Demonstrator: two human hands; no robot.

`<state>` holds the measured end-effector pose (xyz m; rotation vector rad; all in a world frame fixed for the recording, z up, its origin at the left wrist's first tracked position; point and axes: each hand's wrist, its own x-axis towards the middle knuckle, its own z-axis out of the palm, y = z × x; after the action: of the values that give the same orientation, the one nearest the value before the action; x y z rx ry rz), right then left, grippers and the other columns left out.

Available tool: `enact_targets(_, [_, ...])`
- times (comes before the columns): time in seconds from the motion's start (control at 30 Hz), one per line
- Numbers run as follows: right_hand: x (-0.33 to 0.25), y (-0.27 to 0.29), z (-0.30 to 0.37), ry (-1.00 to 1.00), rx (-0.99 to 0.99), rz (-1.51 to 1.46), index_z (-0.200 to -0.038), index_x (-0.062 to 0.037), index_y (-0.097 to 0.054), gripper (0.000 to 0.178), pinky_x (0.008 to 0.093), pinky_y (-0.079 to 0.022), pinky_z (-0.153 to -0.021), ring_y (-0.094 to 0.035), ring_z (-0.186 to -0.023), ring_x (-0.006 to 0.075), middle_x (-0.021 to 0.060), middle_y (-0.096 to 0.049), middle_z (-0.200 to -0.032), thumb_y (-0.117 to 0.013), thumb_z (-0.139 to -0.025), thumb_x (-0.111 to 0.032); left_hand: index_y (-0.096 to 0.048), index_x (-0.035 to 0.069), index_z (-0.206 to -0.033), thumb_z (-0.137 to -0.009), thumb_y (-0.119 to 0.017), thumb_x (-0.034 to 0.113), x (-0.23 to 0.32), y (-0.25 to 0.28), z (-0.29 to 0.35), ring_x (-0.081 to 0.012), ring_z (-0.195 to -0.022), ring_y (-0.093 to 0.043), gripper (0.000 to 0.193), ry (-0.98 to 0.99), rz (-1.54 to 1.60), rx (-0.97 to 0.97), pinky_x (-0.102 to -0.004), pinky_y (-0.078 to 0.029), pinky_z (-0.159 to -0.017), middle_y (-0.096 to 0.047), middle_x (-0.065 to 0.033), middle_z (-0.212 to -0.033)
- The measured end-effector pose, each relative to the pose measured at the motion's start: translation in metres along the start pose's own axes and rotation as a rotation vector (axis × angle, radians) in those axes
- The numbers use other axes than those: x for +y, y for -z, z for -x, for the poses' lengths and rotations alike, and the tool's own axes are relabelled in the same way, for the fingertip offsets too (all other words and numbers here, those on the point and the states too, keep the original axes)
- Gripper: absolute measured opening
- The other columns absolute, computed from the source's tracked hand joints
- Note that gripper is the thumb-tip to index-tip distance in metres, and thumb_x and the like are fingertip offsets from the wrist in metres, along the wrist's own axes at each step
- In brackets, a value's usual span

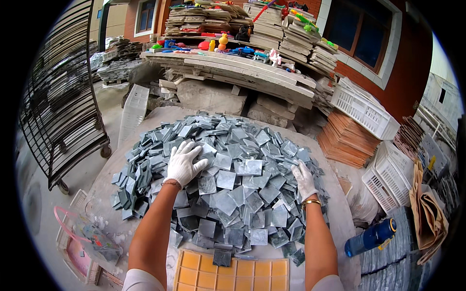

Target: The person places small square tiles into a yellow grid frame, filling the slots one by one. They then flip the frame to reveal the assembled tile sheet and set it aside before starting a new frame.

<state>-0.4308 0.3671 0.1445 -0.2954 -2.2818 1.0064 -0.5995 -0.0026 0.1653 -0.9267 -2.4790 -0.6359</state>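
A broad heap of square grey-green stone tiles (225, 179) covers the middle of the table (335, 233). My left hand (185, 162), in a white knit glove, lies on the heap's left part with its fingers spread. On the right side of the heap rests my right hand (304, 180), gloved too, its fingers stretched toward the tiles and apparently holding none. At the near edge sits a yellow tray (199, 277) divided by pale ribs into square cells. One dark tile (222, 258) lies over the tray's far edge.
Left stand a black wheeled rack (68, 106) and a clear bag with a pink handle (97, 240). Right are white plastic crates (364, 109), reddish stacked sheets (347, 138) and a blue bottle (371, 237). Behind, colourful toys (222, 42) sit on stacked stone slabs (233, 68).
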Motion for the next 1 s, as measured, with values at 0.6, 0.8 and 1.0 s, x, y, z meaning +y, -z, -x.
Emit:
enact_targets(0.6, [-0.118, -0.021, 0.13, 0.245, -0.212, -0.157, -0.125, -0.0009, -0.053, 0.05, 0.0345, -0.04, -0.101, -0.051, -0.122, 0.027, 0.0156, -0.053, -0.13, -0.068, -0.083, -0.025, -0.057, 0.006, -0.123, -0.08, -0.066, 0.045, 0.089, 0.024, 0.107, -0.0362, -0.127, -0.044, 0.058, -0.045, 0.699, -0.156, -0.0396, -0.036, -0.104, -0.049, -0.0215, -0.133])
enact_targets(0.8, [-0.128, 0.002, 0.162, 0.188, -0.182, -0.152, -0.122, -0.0006, -0.055, 0.057, 0.0358, -0.045, -0.095, -0.057, -0.113, 0.0291, 0.0157, -0.062, -0.116, -0.063, -0.086, -0.045, -0.058, 0.004, -0.118, -0.086, -0.055, 0.054, 0.078, 0.049, 0.163, -0.0389, -0.126, -0.042, 0.059, -0.147, 0.786, -0.14, -0.0428, -0.035, -0.104, -0.048, -0.0234, -0.132])
enact_targets(1.0, [-0.059, -0.015, 0.071, 0.037, -0.117, 0.346, -0.129, -0.0017, -0.049, 0.064, 0.0427, -0.036, -0.104, -0.042, -0.126, 0.037, 0.0231, -0.048, -0.132, -0.051, -0.09, -0.052, -0.054, 0.007, -0.126, -0.085, -0.051, 0.057, 0.034, 0.015, 0.122, -0.0363, -0.13, -0.036, 0.064, 0.041, 0.1, 0.07, -0.0495, -0.024, -0.108, -0.052, -0.0152, -0.131])
